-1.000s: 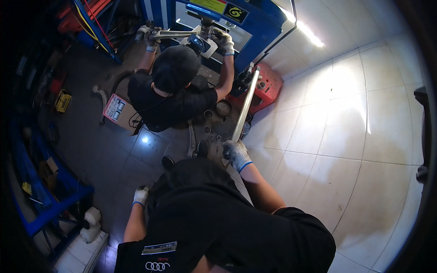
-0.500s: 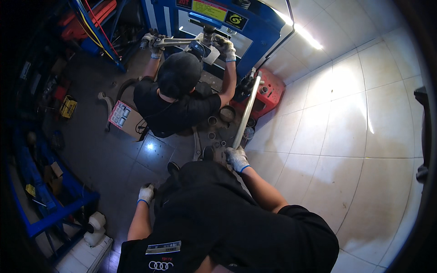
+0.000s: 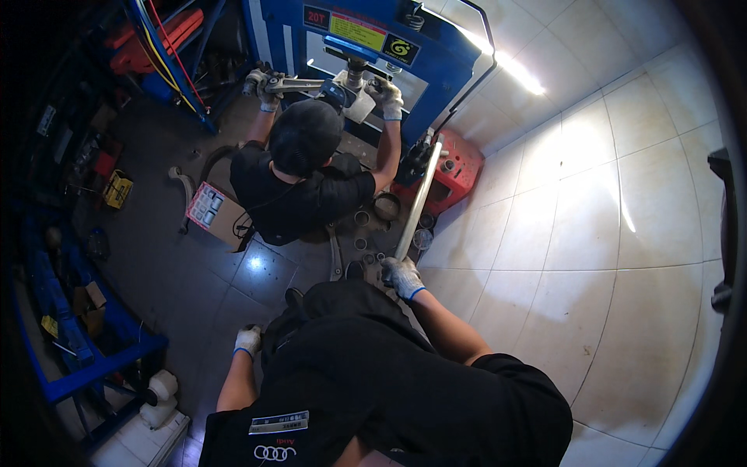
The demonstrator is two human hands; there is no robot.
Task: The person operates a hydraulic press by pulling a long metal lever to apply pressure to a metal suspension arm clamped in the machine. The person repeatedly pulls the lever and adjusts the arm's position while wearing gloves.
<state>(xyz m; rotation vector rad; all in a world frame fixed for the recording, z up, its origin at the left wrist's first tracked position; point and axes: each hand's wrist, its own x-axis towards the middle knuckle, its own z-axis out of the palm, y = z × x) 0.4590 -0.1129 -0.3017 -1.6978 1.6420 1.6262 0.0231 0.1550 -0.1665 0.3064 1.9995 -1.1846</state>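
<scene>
My right hand (image 3: pixel 402 278), in a white knit glove, is wrapped round the lower end of a long pale metal lever bar (image 3: pixel 420 198). The bar slants up and away to a red pump housing (image 3: pixel 461 167) beside the wall. My left hand (image 3: pixel 248 340), also gloved, hangs low beside my leg; its fingers are mostly hidden. In front of me a co-worker (image 3: pixel 303 175) crouches at a blue shop press (image 3: pixel 451 58). Both of that person's gloved hands steady a metal control arm (image 3: pixel 299 84) under the press ram (image 3: pixel 355 70).
Several metal rings (image 3: pixel 362 219) and another control arm (image 3: pixel 335 253) lie on the floor between us. An open cardboard box (image 3: pixel 222 218) is left of the co-worker. A blue frame (image 3: pixel 101 373) stands at the left; a tiled wall (image 3: pixel 576 218) rises at the right.
The view has shifted slightly, so the press and pump appear a little lower. My right hand stays round the bar, and my left hand hangs slightly lower in the picture.
</scene>
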